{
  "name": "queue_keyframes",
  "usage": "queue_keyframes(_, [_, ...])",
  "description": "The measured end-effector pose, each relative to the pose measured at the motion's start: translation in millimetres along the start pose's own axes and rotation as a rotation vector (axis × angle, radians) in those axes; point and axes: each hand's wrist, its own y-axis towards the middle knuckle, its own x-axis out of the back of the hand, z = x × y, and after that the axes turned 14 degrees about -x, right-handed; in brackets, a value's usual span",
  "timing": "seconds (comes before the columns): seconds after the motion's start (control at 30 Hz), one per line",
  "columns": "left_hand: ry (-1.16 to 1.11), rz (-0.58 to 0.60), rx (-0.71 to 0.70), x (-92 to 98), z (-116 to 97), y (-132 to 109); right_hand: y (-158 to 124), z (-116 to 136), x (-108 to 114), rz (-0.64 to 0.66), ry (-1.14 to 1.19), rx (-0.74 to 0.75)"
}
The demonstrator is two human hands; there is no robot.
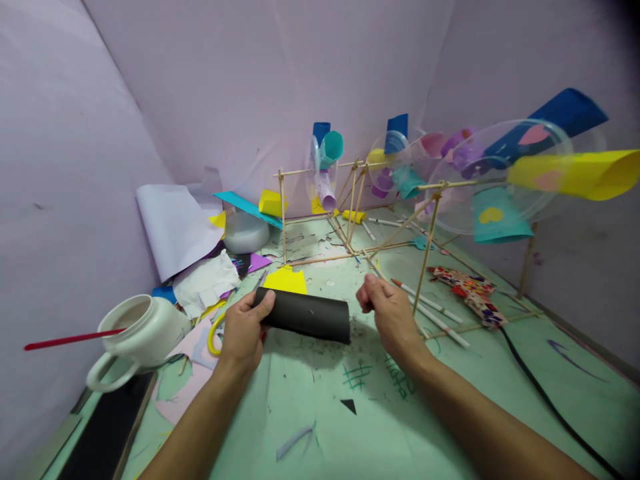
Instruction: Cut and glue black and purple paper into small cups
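My left hand [244, 328] is closed round the left end of a rolled black paper tube [306, 315], held a little above the green mat [320, 413]. A yellow scissors handle [214, 335] shows just beside that hand. My right hand [389, 312] is closed in a loose fist just right of the tube's open end, apart from it; what it holds, if anything, is hidden. Beyond both hands stands a wooden stick frame [350, 220] carrying clear plastic discs [495, 175] with coloured paper cones.
A white jug [143, 332] with a red stick [70, 340] lies tipped at the left, above a black tablet [107, 433]. Paper scraps pile at the back left, with a yellow sheet [286, 280]. Pencils [435, 308], patterned paper [470, 290] and a black cable [545, 400] lie right.
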Motion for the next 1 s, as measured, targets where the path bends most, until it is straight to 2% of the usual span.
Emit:
queue_keyframes(0.07, [-0.07,-0.066,0.016,1.0,1.5,2.1,1.8,3.0,4.8,-0.097,0.001,-0.009])
queue_keyframes(0.13, [-0.129,-0.115,0.032,2.3,2.8,4.0,2.0,7.3,6.9,-0.109,-0.03,-0.052])
queue_keyframes(0.23, [-0.185,-0.171,0.065,3.7,4.4,5.8,-1.0,14.5,5.5,0.084,-0.128,-0.06])
queue_keyframes(0.3, [-0.198,-0.197,0.103,3.0,5.0,5.6,-4.7,17.7,3.0,0.232,-0.217,-0.007])
queue_keyframes(0.37, [-0.2,-0.202,0.149,0.7,4.8,3.7,-8.3,18.0,0.2,0.304,-0.294,0.067])
queue_keyframes(0.43, [-0.202,-0.188,0.182,-2.9,4.2,0.4,-10.7,15.6,-2.1,0.302,-0.317,0.126])
queue_keyframes(0.5, [-0.211,-0.164,0.2,-6.3,3.3,-3.6,-10.9,11.7,-3.4,0.312,-0.262,0.106])
queue_keyframes(0.63, [-0.225,-0.118,0.2,-6.8,1.1,-8.7,-4.6,5.0,-2.4,0.322,-0.035,-0.126])
queue_keyframes(0.73, [-0.175,0.039,0.098,-2.6,-0.7,-9.4,1.1,3.8,-0.6,0.282,0.159,-0.279])
queue_keyframes(0.83, [-0.054,0.214,-0.007,-0.4,-0.6,-10.6,3.2,3.8,-0.5,0.34,0.251,-0.334])
queue_keyframes(0.9, [-0.029,0.212,-0.027,-1.6,1.0,-12.5,2.6,3.0,-1.5,0.336,0.237,-0.318])
queue_keyframes(1.0, [-0.065,0.132,0.0,-5.9,3.8,-15.7,0.5,1.0,-4.3,0.261,0.243,-0.295])
